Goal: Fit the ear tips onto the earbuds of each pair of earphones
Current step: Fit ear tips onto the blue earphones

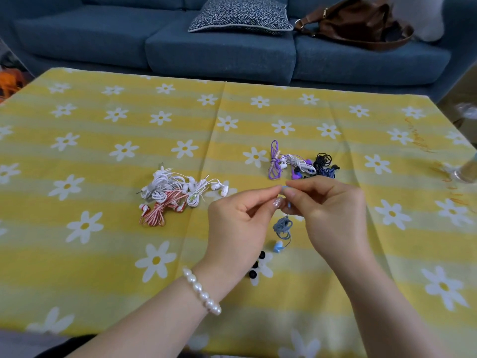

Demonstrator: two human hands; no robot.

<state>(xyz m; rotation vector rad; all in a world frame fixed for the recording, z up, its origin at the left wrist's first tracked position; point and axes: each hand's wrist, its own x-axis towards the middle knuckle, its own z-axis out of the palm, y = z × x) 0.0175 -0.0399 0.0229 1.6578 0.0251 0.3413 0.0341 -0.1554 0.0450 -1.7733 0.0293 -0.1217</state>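
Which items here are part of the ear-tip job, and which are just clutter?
Job: light blue earphones; small black ear tips; white and red earphone pile; purple, white and black earphone pile.
Clutter: patterned cushion; brown leather bag; blue sofa.

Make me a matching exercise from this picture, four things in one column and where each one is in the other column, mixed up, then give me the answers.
Things
1. white and red striped earphone pile
2. purple and black earphone pile
3. loose black ear tips
4. light blue earphones

Places
A. hanging from both hands' fingertips
B. on the cloth under the left wrist
C. far side of the right hand
D. left of the left hand

Pairs: 1-D, 2-C, 3-B, 4-A
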